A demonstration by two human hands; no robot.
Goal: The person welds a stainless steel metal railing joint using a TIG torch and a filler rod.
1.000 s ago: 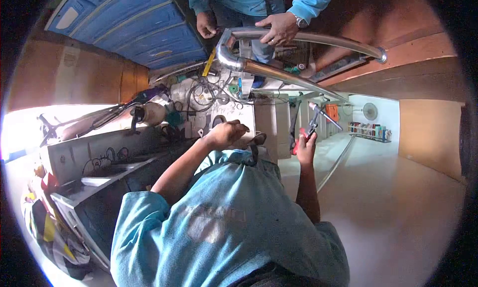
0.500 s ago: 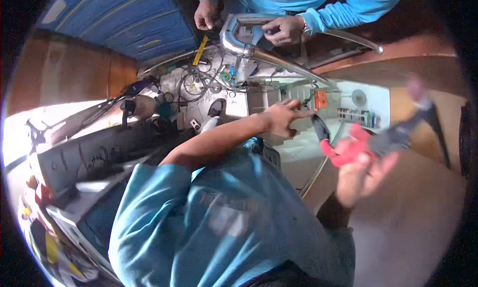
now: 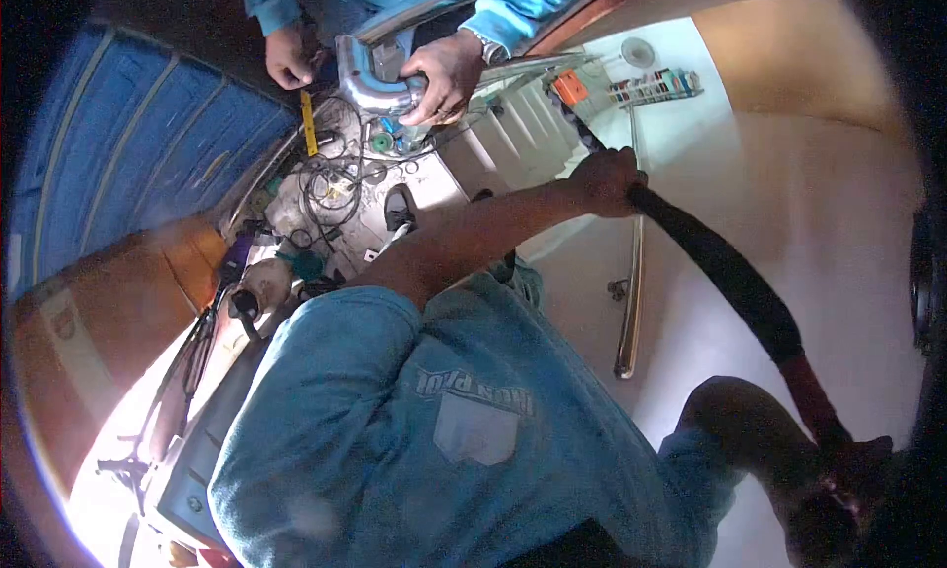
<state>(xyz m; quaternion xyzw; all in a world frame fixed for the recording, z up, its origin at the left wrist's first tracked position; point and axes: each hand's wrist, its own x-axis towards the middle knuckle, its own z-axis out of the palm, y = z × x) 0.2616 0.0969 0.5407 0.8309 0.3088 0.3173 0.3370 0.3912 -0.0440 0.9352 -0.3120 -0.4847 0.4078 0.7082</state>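
Observation:
A long dark strap-like band (image 3: 725, 262) stretches across the right side of the view. My left hand (image 3: 604, 181) is closed around it near its upper part, and a narrower dark end sticks out beyond the fist. Toward the lower right the band turns reddish and runs into my right hand (image 3: 850, 474), which is in shadow with its fingers wrapped about that end. Below the left hand, a shiny metal handrail (image 3: 631, 317) follows the pale wall.
Opposite me a co-worker's hand (image 3: 444, 80) grips a bent polished tube (image 3: 375, 87). A yellow strip (image 3: 309, 122) and coiled cables (image 3: 330, 183) lie on the cluttered floor. Steps lead toward an orange box (image 3: 569, 87), a fan (image 3: 637, 51) and shelved bottles. Blue sheeting (image 3: 128, 124) covers the left.
My right hand has dropped to the lower right, drawing out the previously bunched red and dark band. My left hand now grips the band. The view has shifted, and the co-worker's hand holds the tube's bend.

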